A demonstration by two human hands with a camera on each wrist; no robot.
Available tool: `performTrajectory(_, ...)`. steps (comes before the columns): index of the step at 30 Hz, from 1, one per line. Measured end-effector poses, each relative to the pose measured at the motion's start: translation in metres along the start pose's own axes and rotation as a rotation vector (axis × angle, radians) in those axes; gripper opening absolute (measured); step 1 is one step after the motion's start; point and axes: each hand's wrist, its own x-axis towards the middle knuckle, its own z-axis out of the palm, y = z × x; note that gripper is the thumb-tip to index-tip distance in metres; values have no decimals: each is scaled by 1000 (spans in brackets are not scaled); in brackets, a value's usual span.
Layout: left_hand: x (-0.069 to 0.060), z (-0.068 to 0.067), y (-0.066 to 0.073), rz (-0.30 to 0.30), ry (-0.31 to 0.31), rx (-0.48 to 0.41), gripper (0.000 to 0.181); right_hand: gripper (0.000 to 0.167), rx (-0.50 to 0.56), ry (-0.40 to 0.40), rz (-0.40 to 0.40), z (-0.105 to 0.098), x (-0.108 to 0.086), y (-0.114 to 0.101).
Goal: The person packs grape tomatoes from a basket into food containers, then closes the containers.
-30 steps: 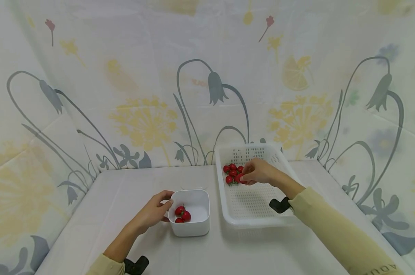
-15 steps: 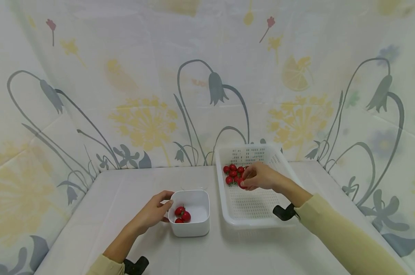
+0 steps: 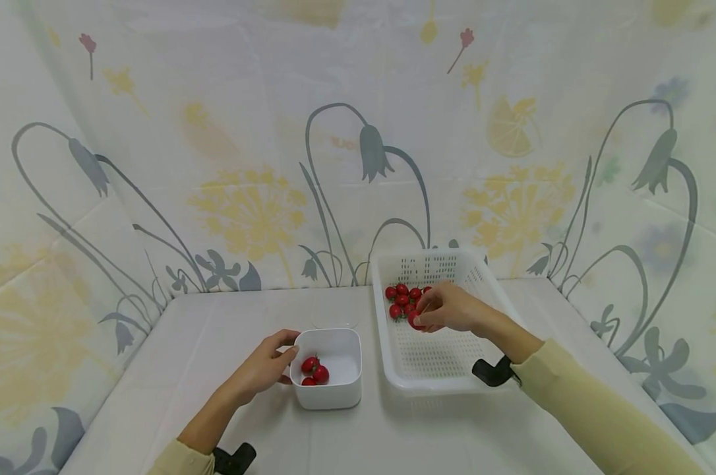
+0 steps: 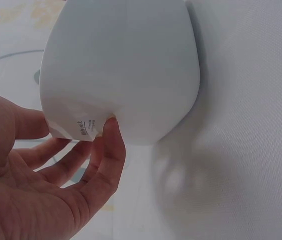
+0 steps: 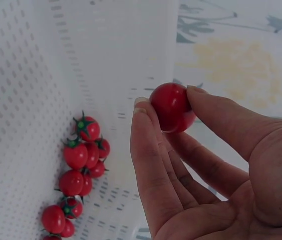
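Right hand (image 3: 449,311): I have one tomato (image 5: 171,107) pinched between thumb and fingertips, gap closed to the fruit's width, the palm behind it bare. In the head view that puts it inside the walls of the basket (image 3: 383,333); I can't tell its height off the bottom. Loose tomatoes (image 5: 75,156), green caps on, lie just beyond the pinch and to its left. No cap shows on the visible side of the held one.

Handling, my guess: light, taut skin, firm but easily bruised, and slick, since it shines. I'd grip across the widest part, thumb opposite two fingers, pads rather than nails, light squeeze; off-centre it could squirt out.

Left hand (image 3: 273,359): fingers and thumb partly curled on the near end of the box (image 3: 328,397), one fingertip against the wall beside a small label (image 4: 87,128). Box sits upright on the table (image 3: 358,439), left of the pinch and nearer me; three red tomatoes (image 3: 321,374) show inside. Box looks like stiff, smooth plastic, likely light, so I'd hold it at rim and wall.
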Motion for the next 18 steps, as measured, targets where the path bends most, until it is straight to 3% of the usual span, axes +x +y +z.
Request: performTrajectory(18,1,0,-1,3,-3,3,37,17,-14,-43,-64,20,-5,-18)
